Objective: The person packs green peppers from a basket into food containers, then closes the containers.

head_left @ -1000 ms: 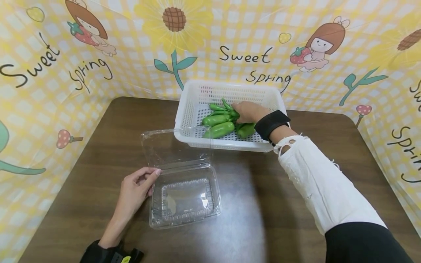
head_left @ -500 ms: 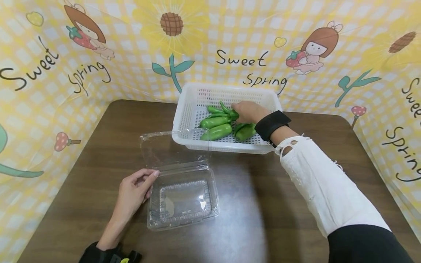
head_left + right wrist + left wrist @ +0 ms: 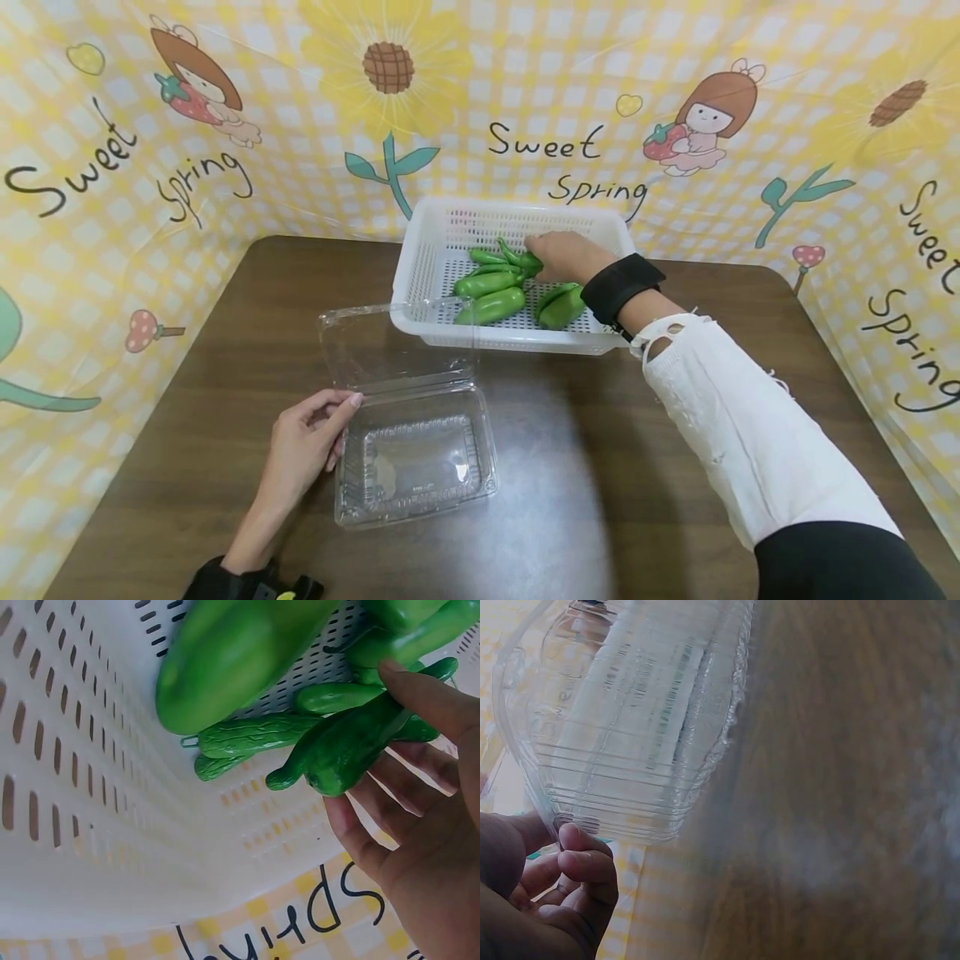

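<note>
My left hand (image 3: pixel 303 442) pinches the left edge of a clear plastic clamshell box (image 3: pixel 485 446) by its hinge. Its see-through lid (image 3: pixel 397 346) stands folded back, overlapping the basket's front in the head view. In the left wrist view, thumb and fingers (image 3: pixel 585 866) grip the box's rim. My right hand (image 3: pixel 570 256) reaches into a white perforated basket (image 3: pixel 517 336). A dark green pepper (image 3: pixel 337 754) lies between its thumb and fingers in the right wrist view. Other green vegetables (image 3: pixel 491 307) lie left of this hand, and a plump green one (image 3: pixel 561 308) below it.
The basket stands at the back of the brown wooden table (image 3: pixel 300 275), against a yellow checked cloth (image 3: pixel 300 167) that rises behind and along both sides. In the left wrist view, a printed barcode label (image 3: pixel 675 697) shows through the box.
The head view has shifted slightly, so basket and vegetables sit a little lower in it. My right hand has risen slightly relative to the basket. The left hand keeps its hold on the box.
</note>
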Tool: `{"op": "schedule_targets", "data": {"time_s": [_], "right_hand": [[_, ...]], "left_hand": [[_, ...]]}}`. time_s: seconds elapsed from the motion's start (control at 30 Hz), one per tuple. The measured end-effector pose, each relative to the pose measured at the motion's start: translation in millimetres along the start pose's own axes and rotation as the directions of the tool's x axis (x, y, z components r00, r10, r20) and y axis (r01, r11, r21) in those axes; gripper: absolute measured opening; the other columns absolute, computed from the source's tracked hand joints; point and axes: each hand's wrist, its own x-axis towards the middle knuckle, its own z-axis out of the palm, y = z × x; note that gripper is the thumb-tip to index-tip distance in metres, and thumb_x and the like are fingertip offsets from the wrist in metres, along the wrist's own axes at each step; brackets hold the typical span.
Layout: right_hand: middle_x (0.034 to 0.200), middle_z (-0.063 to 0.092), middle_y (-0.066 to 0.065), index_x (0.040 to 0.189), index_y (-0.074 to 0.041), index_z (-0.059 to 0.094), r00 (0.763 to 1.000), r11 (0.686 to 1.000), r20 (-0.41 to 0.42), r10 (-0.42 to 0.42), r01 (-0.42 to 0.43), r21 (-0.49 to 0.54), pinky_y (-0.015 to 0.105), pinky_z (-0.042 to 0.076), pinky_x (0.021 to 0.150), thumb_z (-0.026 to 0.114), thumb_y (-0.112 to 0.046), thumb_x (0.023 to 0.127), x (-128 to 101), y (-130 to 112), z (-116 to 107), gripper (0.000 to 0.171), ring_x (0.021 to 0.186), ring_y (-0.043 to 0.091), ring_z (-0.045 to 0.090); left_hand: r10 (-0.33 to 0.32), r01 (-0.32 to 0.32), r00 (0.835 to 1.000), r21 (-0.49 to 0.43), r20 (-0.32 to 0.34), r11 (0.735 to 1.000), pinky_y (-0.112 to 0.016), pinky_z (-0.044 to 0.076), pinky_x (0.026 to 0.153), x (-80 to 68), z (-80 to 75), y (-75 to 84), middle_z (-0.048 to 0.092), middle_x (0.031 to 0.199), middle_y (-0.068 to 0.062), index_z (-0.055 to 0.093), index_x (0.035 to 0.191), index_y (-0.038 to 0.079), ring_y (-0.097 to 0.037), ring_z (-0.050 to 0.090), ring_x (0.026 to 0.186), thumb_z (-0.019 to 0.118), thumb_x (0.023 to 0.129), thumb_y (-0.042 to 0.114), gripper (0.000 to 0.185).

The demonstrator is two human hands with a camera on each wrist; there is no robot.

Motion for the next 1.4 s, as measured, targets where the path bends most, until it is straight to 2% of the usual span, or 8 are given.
{"op": "schedule_targets", "data": {"time_s": [0.23, 0.33, 0.6, 0.87, 1.07, 1.27, 1.4], "right_hand": [[0.11, 0.065, 0.014, 0.122, -0.004, 0.054, 0.999, 1.0, -0.047, -0.012, 0.012, 0.004, 0.042, 0.053, 0.091, 0.074, -0.019, 0.09, -5, -13, -12, 0.041, 0.101, 0.029, 0.063], [0.109, 0.065, 0.013, 0.122, -0.004, 0.054, 0.998, 1.0, -0.064, -0.016, 0.015, -0.003, 0.042, 0.053, 0.091, 0.074, -0.019, 0.09, -6, -17, -18, 0.041, 0.099, 0.029, 0.063], [0.118, 0.065, 0.014, 0.131, -0.004, 0.051, 1.0, 1.0, -0.002, -0.007, 0.007, 0.025, 0.043, 0.051, 0.1, 0.074, -0.026, 0.09, -13, -22, -25, 0.052, 0.111, 0.03, 0.062], [0.108, 0.065, 0.012, 0.12, -0.005, 0.055, 1.0, 1.0, 0.016, -0.022, 0.022, 0.022, 0.04, 0.052, 0.089, 0.074, -0.023, 0.09, -28, -22, -25, 0.039, 0.098, 0.027, 0.062], [0.109, 0.064, 0.011, 0.123, -0.006, 0.054, 0.997, 1.0, 0.073, -0.008, 0.008, -0.009, 0.041, 0.051, 0.091, 0.073, -0.026, 0.091, -38, -25, -23, 0.043, 0.1, 0.027, 0.061], [0.114, 0.064, 0.012, 0.13, -0.005, 0.052, 0.997, 1.0, 0.08, 0.015, -0.016, 0.007, 0.041, 0.051, 0.097, 0.074, -0.025, 0.09, -46, -28, -23, 0.049, 0.105, 0.027, 0.061], [0.117, 0.064, 0.013, 0.132, -0.004, 0.052, 0.998, 0.999, 0.068, -0.009, 0.006, 0.036, 0.042, 0.05, 0.1, 0.074, -0.025, 0.09, -56, -28, -27, 0.052, 0.109, 0.028, 0.061]], "left_hand": [[0.015, -0.016, 1.0, 0.018, 0.006, 1.0, -0.03, 0.047, 0.036, -1.7, -1.3, -0.5, 0.056, 0.063, -0.002, 0.07, 0.108, 0.008, -0.016, 0.05, 0.04, 0.066, 0.095, 0.039, 0.033], [0.025, -0.025, 1.0, 0.02, 0.013, 0.999, -0.03, 0.048, 0.037, -1.6, -1.1, 0.0, 0.056, 0.063, -0.004, 0.07, 0.108, 0.008, -0.018, 0.051, 0.04, 0.066, 0.095, 0.039, 0.034], [0.045, -0.045, 0.999, 0.029, 0.016, 0.999, -0.031, 0.049, 0.038, 0.9, -0.6, 0.7, 0.059, 0.064, -0.011, 0.07, 0.108, 0.008, -0.019, 0.052, 0.04, 0.066, 0.095, 0.039, 0.034], [0.056, -0.056, 0.998, 0.021, 0.016, 0.998, -0.032, 0.049, 0.037, 2.2, -0.8, 0.8, 0.058, 0.063, -0.005, 0.07, 0.108, 0.007, -0.019, 0.053, 0.04, 0.065, 0.096, 0.039, 0.034], [0.06, -0.061, 0.998, 0.019, 0.022, 0.998, -0.032, 0.049, 0.037, 1.8, -0.5, 0.4, 0.059, 0.064, -0.006, 0.07, 0.108, 0.008, -0.019, 0.053, 0.04, 0.065, 0.096, 0.039, 0.035], [0.054, -0.054, 0.998, 0.012, 0.021, 0.998, -0.032, 0.049, 0.037, 1.0, 1.1, -0.8, 0.059, 0.064, -0.009, 0.07, 0.108, 0.007, -0.02, 0.053, 0.04, 0.065, 0.096, 0.039, 0.034], [0.049, -0.049, 0.999, 0.01, 0.02, 0.999, -0.032, 0.05, 0.037, 0.9, 1.7, -1.2, 0.059, 0.063, -0.008, 0.07, 0.108, 0.007, -0.019, 0.053, 0.04, 0.065, 0.096, 0.038, 0.034]]}}
